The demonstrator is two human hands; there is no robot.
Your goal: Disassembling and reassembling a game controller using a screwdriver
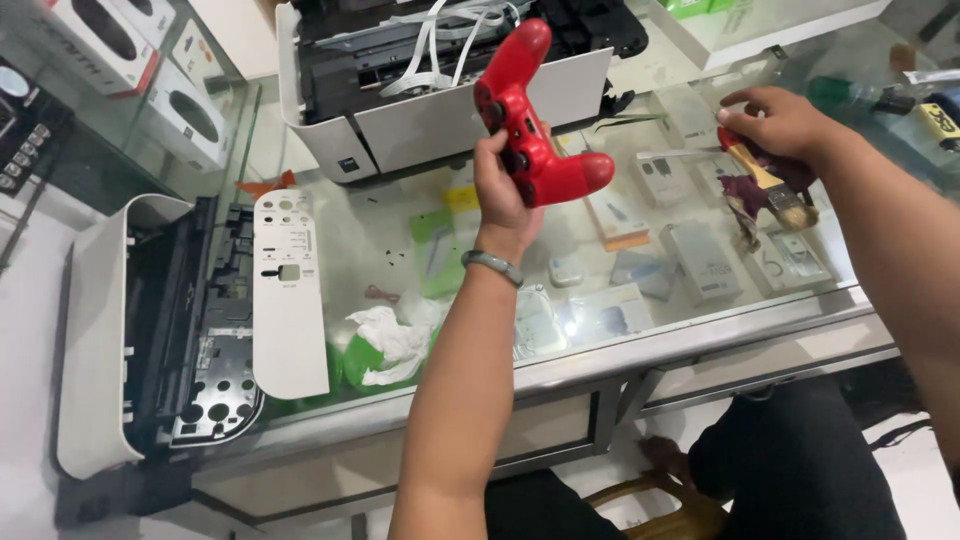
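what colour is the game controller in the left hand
Red, with dark buttons and sticks. The game controller, held up by the left hand, shows in the head view.

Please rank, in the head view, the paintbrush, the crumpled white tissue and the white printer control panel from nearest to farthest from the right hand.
1. Paintbrush: under the right hand.
2. Crumpled white tissue: far left, near counter edge.
3. White printer control panel: farthest left.

1 red game controller [530,120], gripped in left hand [500,185]. 1 paintbrush [770,185] under right hand [785,120]. 2 opened printers: 1 white-and-black printer [440,90] just behind left hand, 1 side printer [150,330] well off to its left. 1 white panel [288,300] w/ holes beside that. 1 crumpled white tissue [390,340] below-left of left hand. 1 wrist bangle [492,265]. Approx. 3 speaker boxes [150,80] far left; small packets under glass too many to count.
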